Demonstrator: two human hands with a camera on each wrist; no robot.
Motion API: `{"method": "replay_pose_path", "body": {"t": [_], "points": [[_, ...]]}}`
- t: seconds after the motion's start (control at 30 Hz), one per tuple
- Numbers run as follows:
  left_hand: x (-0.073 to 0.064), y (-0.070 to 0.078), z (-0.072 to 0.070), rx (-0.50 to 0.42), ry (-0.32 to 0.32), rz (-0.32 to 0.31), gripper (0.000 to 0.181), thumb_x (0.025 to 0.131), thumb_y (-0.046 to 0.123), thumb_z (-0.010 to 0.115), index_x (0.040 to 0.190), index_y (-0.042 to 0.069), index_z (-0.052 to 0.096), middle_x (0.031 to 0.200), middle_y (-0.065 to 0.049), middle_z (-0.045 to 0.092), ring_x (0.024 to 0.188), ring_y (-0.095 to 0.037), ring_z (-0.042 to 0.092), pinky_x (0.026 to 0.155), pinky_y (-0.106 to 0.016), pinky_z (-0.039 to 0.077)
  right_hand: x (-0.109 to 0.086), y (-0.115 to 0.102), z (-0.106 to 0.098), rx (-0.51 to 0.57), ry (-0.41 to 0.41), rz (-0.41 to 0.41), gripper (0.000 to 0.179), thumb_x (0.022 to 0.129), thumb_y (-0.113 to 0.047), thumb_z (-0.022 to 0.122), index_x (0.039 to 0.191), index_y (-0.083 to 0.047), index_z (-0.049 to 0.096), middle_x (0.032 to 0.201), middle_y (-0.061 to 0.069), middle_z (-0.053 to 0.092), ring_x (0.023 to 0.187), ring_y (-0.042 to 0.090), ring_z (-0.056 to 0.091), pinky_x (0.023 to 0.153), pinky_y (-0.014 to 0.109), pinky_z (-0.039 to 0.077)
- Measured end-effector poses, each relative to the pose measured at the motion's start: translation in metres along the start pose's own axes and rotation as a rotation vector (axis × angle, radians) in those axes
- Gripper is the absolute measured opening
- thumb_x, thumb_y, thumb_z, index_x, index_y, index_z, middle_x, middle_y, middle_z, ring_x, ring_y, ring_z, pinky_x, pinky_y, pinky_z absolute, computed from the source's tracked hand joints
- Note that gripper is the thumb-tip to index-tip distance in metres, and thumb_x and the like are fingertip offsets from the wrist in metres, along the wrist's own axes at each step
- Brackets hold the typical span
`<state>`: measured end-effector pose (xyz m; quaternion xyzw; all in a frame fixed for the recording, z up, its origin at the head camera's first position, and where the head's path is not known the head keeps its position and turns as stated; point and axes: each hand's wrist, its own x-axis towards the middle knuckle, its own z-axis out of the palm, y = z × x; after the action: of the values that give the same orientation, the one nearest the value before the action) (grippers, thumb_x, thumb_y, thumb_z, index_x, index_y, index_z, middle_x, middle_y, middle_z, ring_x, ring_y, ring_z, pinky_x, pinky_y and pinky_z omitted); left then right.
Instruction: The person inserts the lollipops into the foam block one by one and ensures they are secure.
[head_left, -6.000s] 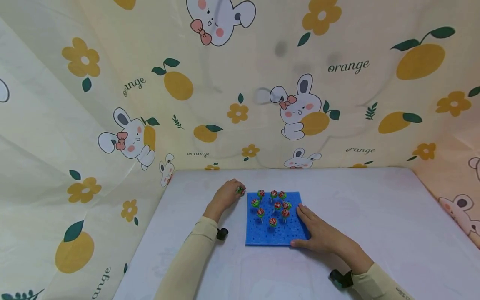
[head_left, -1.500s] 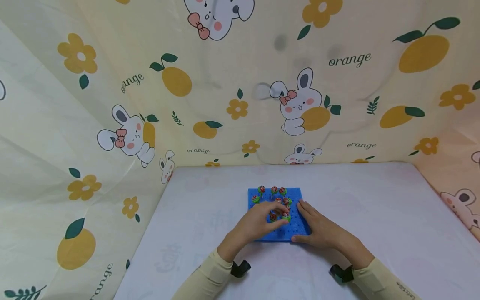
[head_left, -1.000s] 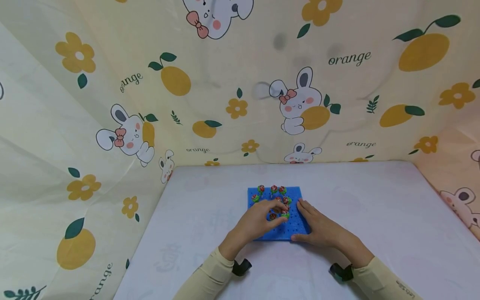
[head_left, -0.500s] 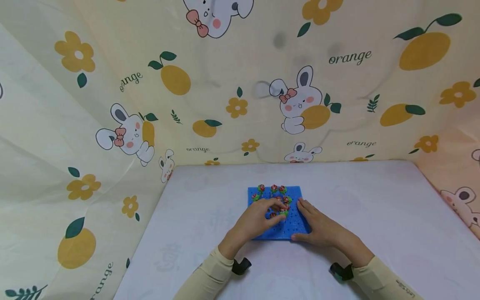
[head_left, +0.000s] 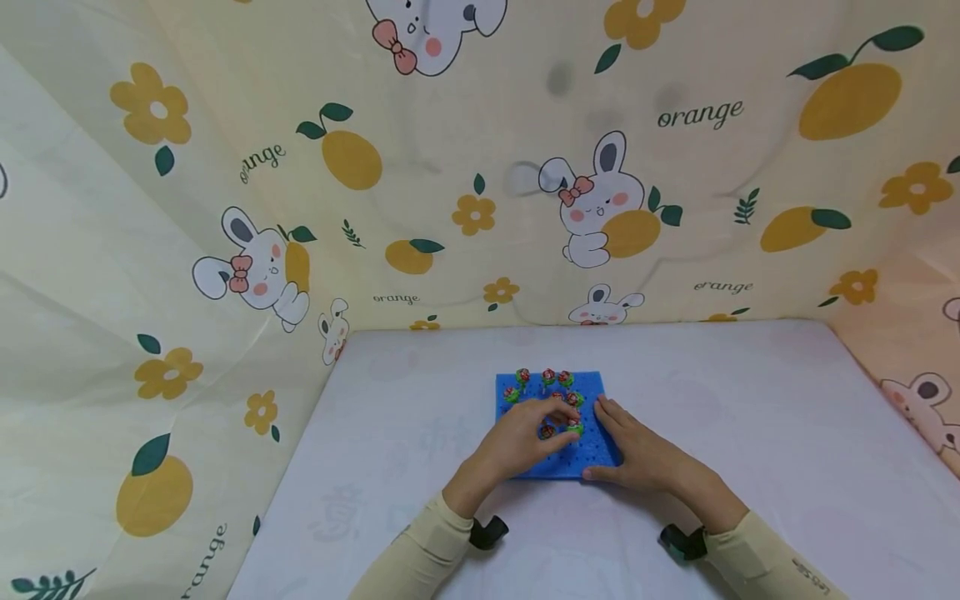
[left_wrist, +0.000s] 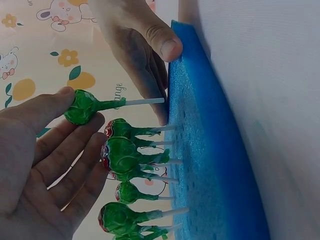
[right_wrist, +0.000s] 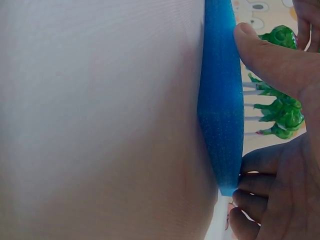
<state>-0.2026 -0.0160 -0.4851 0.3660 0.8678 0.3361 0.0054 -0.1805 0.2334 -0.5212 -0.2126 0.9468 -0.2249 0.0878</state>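
Note:
My left hand [head_left: 513, 437] pinches a green-wrapped lollipop [left_wrist: 81, 107] by its head between thumb and fingertips, over the right part of a blue foam board [head_left: 551, 468]. In the left wrist view the white stick [left_wrist: 145, 101] points at the board's holed face; whether its tip touches is unclear. Several other lollipops [left_wrist: 121, 155] stand upright in the board, some hidden behind my left hand. My right hand [head_left: 648, 458] rests against the board's near right corner, thumb [right_wrist: 272, 57] on the near edge and the other fingers, nearly straight, along the right edge.
The board lies on a white-covered table [head_left: 390, 400]. A patterned curtain [head_left: 480, 150] with rabbits and oranges rises behind the table and at its sides. A black wrist camera [head_left: 489, 533] sits under the left wrist, another [head_left: 682, 543] under the right.
Six seconds ago my left hand was left of the board with a lollipop; it has come over the board. Lately the held lollipop shifts only slightly, now a little rightward. My right hand stays put.

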Motion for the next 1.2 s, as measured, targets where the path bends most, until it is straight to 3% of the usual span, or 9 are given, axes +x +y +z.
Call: {"method": "replay_pose_path", "body": {"t": [1.2], "points": [[0.0064, 0.0006, 0.0079, 0.105, -0.008, -0.019, 0.028, 0.103, 0.037, 0.075, 0.126, 0.022, 0.074, 0.112, 0.011, 0.077, 0.103, -0.004, 0.071, 0.089, -0.016, 0.056, -0.0008, 0.0004, -0.0025, 0.019, -0.020, -0.003, 0.118, 0.090, -0.067, 0.077, 0.165, 0.009, 0.027, 0.174, 0.030, 0.019, 0.158, 0.054, 0.023, 0.121, 0.070, 0.035]]}}
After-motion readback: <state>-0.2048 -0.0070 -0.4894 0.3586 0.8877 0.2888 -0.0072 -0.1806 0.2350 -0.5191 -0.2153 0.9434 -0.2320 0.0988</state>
